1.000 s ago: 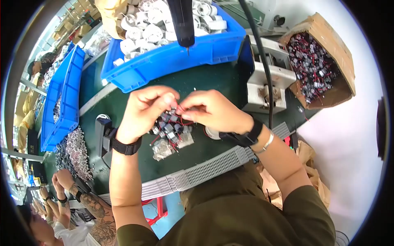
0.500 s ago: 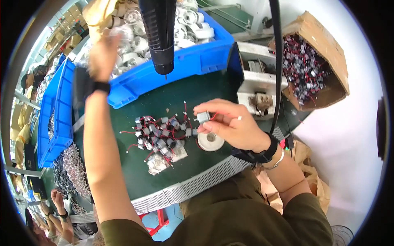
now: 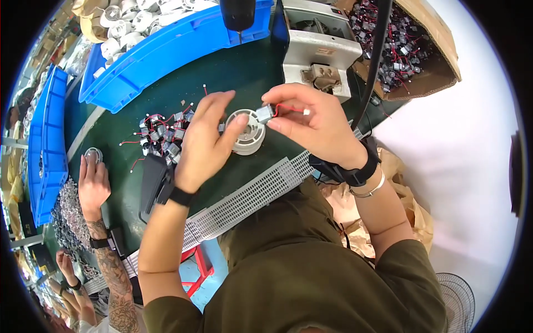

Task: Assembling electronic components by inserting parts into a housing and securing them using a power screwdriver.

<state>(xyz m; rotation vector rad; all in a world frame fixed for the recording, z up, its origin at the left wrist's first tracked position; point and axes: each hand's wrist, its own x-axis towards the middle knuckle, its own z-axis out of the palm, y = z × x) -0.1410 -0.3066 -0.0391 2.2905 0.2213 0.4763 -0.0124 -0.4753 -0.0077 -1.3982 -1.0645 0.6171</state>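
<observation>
A small silver motor (image 3: 265, 114) with red wires and a white plug is pinched between the thumb and fingers of my right hand (image 3: 325, 125). It is held at the right rim of a white round plastic housing (image 3: 254, 142) that sits on the green tabletop, its ribbed inside facing up. My left hand (image 3: 205, 141) is at the housing's left side, fingers stretched and apart, the thumb over its rim. Beyond my left hand lies a loose pile of small motors (image 3: 161, 133) with red wires, partly hidden by that hand and its wrist.
A blue bin (image 3: 166, 58) of white housings stands at the back, below a hanging black screwdriver (image 3: 239, 14). At right are a metal fixture (image 3: 322, 50) and a cardboard box (image 3: 447, 61) of motors. A co-worker's hand (image 3: 94, 186) touches a round part at left.
My left hand has come back from the blue bin to the housing. The motor in my right hand is now at the housing's rim. The whole view has shifted, and a co-worker's hand has appeared at left.
</observation>
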